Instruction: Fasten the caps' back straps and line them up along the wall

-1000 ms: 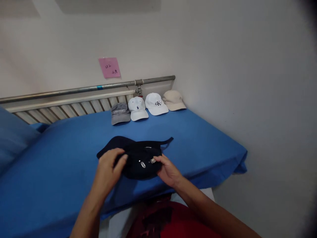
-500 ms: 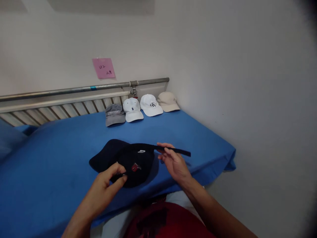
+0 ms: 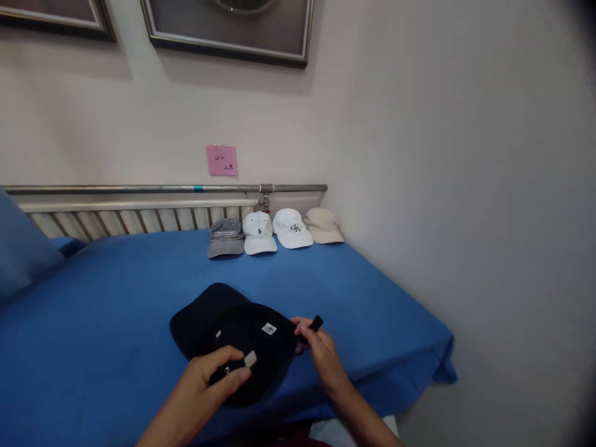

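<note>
A dark baseball cap [image 3: 209,313] lies tilted on the blue bed cover, brim to the left, with its inside and small white labels [image 3: 269,329] facing me. My left hand [image 3: 209,382] pinches the cap's near rim between thumb and fingers; a pale tag or metal piece [image 3: 250,359] shows at the fingertips. On the right side of the cap, my right hand [image 3: 321,357] is closed around the cap's dark back strap [image 3: 317,323], whose free end sticks up past the fingers.
At the back, a grey cap [image 3: 225,238], two white caps [image 3: 259,233] and a beige cap [image 3: 323,225] stand in a row. Behind them are a radiator [image 3: 139,221] and a metal pipe [image 3: 116,189]. The wall [image 3: 465,217] borders the bed cover [image 3: 116,298] on the right.
My view has tilted up, and picture frames now show. The cap has turned so more of its inside faces me. Less of the strap now extends beyond my right hand.
</note>
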`<state>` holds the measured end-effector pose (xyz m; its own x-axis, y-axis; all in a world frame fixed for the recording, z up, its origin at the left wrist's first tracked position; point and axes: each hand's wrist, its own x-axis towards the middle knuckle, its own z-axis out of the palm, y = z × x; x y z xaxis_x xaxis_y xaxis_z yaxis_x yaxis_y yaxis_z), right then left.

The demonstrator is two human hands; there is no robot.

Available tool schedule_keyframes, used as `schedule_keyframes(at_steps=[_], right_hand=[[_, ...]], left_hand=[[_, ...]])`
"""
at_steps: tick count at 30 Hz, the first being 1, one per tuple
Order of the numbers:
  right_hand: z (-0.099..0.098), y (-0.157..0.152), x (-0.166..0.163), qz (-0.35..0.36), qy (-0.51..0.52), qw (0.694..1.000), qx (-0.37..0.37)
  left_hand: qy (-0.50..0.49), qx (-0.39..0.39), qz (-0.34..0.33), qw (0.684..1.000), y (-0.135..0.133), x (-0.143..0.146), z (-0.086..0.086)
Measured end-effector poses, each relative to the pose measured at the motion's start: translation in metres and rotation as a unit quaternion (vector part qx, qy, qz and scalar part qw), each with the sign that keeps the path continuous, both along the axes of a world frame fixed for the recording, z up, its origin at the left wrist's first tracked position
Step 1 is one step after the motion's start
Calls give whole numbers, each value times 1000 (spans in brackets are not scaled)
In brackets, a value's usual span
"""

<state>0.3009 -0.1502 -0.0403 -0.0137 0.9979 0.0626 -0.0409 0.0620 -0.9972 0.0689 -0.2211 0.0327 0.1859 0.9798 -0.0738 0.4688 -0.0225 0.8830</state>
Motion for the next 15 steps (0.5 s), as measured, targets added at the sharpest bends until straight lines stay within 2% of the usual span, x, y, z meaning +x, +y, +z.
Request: schedule_keyframes(at_steps=[5,8,11,13,15], right_hand=[[-5,0,-3,14,-14,1000,9],[1,3,-3,-19,27,999,11],[22,13,-6,-42,134,989,52],[40,25,-12,-33,217,973,77],[54,40,-20,9,252,966,54]], left_hand=[[-55,-12,21,998,7,-6,-12],[-87,-32,46,995,16,-11,-5],[-126,-40,72,989,34,-12,9],[-136,-36,84,986,50,-10,16],[-144,-9,92,985,67,-6,18]])
